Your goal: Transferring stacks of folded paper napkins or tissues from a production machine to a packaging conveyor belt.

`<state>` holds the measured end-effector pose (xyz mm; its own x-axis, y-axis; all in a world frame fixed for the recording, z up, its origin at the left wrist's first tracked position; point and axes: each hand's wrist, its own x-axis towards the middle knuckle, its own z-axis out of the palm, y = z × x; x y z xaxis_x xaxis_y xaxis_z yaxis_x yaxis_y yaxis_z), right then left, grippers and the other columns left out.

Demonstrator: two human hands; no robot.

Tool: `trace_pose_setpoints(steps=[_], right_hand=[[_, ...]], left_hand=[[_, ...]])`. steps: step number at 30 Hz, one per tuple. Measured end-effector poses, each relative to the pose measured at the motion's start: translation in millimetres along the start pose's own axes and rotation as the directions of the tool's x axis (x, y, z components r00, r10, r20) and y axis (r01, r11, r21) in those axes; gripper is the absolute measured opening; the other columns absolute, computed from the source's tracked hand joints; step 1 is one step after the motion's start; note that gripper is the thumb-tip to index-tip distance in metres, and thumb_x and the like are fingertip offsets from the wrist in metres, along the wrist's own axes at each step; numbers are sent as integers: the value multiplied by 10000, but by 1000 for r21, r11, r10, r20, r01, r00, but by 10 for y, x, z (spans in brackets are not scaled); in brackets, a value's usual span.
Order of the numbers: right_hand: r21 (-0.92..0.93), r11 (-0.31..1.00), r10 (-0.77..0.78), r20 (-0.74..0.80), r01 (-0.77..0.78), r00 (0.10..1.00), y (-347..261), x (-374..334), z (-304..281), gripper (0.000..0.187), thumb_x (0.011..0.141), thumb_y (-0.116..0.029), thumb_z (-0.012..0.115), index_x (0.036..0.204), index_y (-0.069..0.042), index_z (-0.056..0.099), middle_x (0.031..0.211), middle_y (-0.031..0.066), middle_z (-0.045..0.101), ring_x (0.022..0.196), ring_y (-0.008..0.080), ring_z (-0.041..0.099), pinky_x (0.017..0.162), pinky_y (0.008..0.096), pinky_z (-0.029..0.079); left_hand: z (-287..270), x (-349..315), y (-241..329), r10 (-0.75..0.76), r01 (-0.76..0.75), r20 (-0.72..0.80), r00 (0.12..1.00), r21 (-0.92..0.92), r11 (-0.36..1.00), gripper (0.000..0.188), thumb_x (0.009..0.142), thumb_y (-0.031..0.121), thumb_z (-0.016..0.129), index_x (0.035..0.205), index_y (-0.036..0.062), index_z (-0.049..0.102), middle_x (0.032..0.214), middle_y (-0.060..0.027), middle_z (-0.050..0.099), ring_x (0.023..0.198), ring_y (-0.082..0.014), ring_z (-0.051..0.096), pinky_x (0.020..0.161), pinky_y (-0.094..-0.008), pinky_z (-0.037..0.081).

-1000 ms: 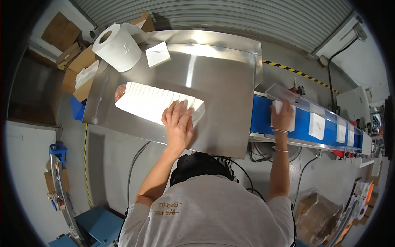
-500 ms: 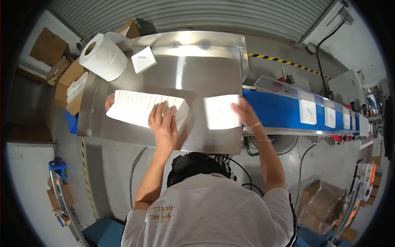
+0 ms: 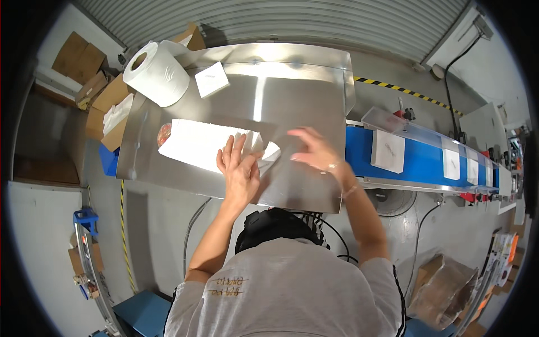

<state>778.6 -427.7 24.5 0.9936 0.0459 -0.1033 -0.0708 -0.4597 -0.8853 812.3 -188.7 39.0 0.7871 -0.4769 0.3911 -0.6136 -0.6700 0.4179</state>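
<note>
A row of flat white square packets (image 3: pixel 196 143) stands on edge, packed face to face, on the metal table. My left hand (image 3: pixel 240 174) rests at the row's right end, its fingers over the top edges and its thumb side against the end packets. One end packet (image 3: pixel 270 156) leans away from the rest beside these fingers. Over the table, to the right of the row, my right hand (image 3: pixel 317 153) is open, thumb and fingers apart and nothing between them. A single white packet (image 3: pixel 388 151) lies on the blue conveyor belt (image 3: pixel 359 149) to its right.
A large white roll (image 3: pixel 163 78) and a loose white square (image 3: pixel 213 80) sit at the table's back left. A reddish round object (image 3: pixel 164 135) touches the row's left end. Several packets lie farther along the belt under a clear guard (image 3: pixel 407 129). A cardboard box (image 3: pixel 106 106) adjoins the table's left side.
My right hand has let go of a packet, now lying on the belt, and moved left toward the row. Packets farther along the belt have shifted. The row's end packet now leans out.
</note>
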Motion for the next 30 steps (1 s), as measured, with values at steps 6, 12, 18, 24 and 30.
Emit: trace_pose_setpoints(steps=[6,12,18,24,30], right_hand=[[181,969,-169,-13,168,986,258,209,275,449,820,-211,725,1179,-26,530,1122,71,569,941,165,572,824,299,469],[299,946,272,-511,-128,815,1047,-319,-146,275,902,-295,645,976,-38,578,787,15,537,712,95,475,651,264,445],[-350,527,28,-904,-775,427,1530,-821,-902,433,837,-358,674,1132,-60,568,1016,156,639,937,394,592,785,407,475],[-377,915,-261,-280,145,924,415,-138,-194,541,756,-165,728,1259,-124,535,1203,145,548,1073,320,562,928,395,449],[28,960,-280,84,279,956,311,398,440,603,801,-171,718,1340,-116,452,1337,128,469,1231,262,445,973,357,423]], left_hand=[[-31,62,11,-23,21,-54,998,-34,999,366,786,51,643,1150,60,618,1419,-203,382,1359,-403,272,1096,-552,155],[-13,39,-129,-29,26,-92,995,-34,999,321,789,-43,609,1099,33,640,1293,-180,507,1251,-390,407,1037,-485,306],[-10,75,-137,-49,39,-121,991,-83,996,347,728,-51,628,1045,81,677,1284,-147,523,1261,-353,413,1052,-473,278],[-38,47,-104,-58,55,-45,997,-60,997,327,739,-35,628,1019,120,692,1353,-120,479,1329,-368,346,1094,-531,158],[-77,90,-67,-23,26,57,998,-61,998,325,759,40,653,1074,117,677,1419,-141,413,1368,-390,271,1098,-558,121]])
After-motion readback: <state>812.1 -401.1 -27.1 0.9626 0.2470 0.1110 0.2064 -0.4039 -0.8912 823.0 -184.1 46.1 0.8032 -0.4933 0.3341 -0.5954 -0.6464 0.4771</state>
